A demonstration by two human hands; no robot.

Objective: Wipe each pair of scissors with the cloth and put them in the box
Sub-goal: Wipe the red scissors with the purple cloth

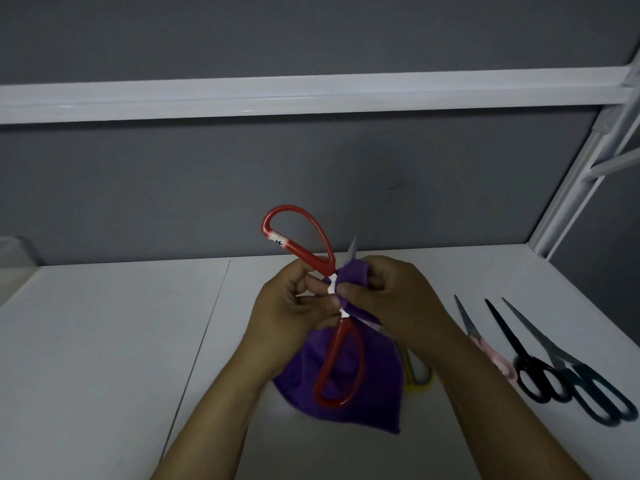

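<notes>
Cut risk: red-handled steel scissors splayed.
Pinching pivot with left hand, clamping purple cloth round blade with right hand; could slip onto bare tip above grip.

both hands rub purple cloth on red scissors.

Left side: white tabletop lies bare from the hands to its left edge.
Far left corner: translucent box, mostly out of frame.
Centre: left hand and right hand hold red scissors and purple cloth above the table.
Right side: pink scissors, black scissors, teal scissors lie side by side.
Under right forearm: yellow scissors, partly hidden.
Back: grey wall, white rail crossing above.
Right rear: slanted white frame post.
</notes>
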